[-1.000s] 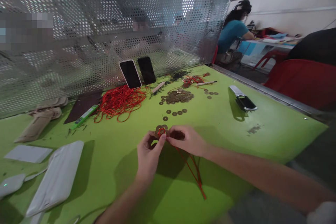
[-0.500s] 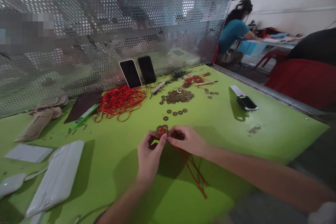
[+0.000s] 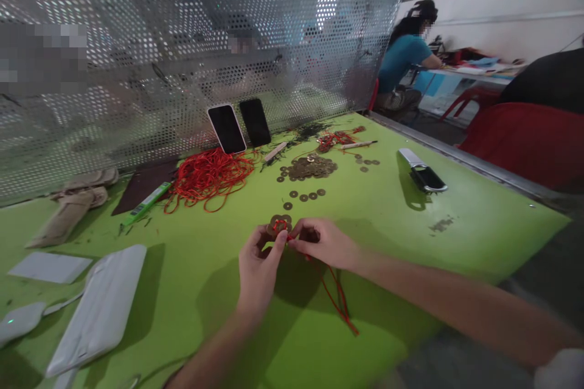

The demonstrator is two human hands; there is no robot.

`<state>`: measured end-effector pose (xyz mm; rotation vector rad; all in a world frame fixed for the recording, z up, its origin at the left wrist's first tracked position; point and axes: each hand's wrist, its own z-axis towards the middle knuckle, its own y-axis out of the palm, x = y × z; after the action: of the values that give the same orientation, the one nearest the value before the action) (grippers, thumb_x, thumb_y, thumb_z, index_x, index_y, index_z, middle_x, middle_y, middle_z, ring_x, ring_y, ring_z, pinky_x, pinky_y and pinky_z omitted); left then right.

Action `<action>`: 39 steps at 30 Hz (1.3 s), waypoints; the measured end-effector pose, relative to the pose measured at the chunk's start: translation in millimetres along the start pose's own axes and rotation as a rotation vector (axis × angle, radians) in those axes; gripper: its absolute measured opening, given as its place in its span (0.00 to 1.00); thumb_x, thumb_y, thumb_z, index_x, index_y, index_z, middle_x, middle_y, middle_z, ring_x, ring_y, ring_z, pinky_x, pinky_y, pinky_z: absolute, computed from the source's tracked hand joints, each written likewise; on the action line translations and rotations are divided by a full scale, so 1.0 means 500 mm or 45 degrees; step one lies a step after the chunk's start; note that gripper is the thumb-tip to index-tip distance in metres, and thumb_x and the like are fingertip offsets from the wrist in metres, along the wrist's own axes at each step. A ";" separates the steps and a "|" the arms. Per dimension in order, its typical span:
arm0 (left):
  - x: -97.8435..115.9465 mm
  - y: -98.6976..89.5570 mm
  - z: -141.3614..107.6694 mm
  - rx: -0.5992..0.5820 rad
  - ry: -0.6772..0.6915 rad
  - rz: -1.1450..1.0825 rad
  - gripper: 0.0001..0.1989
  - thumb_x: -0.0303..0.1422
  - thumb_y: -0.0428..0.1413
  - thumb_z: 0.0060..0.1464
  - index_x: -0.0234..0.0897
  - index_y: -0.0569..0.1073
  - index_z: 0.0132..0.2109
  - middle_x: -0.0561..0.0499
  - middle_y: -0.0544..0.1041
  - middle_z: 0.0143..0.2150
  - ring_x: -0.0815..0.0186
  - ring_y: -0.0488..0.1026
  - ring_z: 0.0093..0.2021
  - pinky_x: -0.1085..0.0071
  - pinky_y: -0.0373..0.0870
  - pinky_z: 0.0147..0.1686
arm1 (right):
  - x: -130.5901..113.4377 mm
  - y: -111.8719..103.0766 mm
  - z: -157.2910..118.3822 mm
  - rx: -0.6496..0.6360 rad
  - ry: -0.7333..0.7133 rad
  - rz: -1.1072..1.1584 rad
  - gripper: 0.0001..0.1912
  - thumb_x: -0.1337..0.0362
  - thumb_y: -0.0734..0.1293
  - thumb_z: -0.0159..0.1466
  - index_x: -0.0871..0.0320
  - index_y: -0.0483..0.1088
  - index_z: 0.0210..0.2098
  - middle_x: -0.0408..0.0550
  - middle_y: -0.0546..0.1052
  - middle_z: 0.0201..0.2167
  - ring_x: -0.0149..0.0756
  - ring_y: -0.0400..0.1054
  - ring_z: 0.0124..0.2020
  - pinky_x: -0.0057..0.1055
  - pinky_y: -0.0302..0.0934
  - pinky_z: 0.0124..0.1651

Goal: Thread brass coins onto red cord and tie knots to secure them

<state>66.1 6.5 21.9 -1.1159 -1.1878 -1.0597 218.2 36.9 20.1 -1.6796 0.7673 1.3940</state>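
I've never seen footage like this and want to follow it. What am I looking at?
There is no machine: this is a person working bare-handed, filmed by a camera worn on that person's head, looking forward and down. The left hand holds a cluster of coin-like discs laced with red cord. The right hand pinches the cord beside it, and loose ends trail below. On the green table lie a pile of similar discs, a red tangle and a flat white object, with two phones propped up behind.
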 end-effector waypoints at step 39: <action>-0.010 -0.011 0.014 0.147 0.027 -0.059 0.11 0.39 0.59 0.47 0.36 0.72 0.35 0.56 0.68 0.24 0.71 0.66 0.27 0.78 0.63 0.23 | -0.004 -0.001 -0.010 -0.092 -0.148 0.178 0.12 0.56 0.68 0.57 0.61 0.70 0.30 0.47 0.76 0.26 0.32 0.71 0.28 0.29 0.65 0.35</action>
<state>59.0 12.9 17.6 -0.9893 -1.2473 -1.0227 220.8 32.9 22.6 -1.6094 0.7885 1.6186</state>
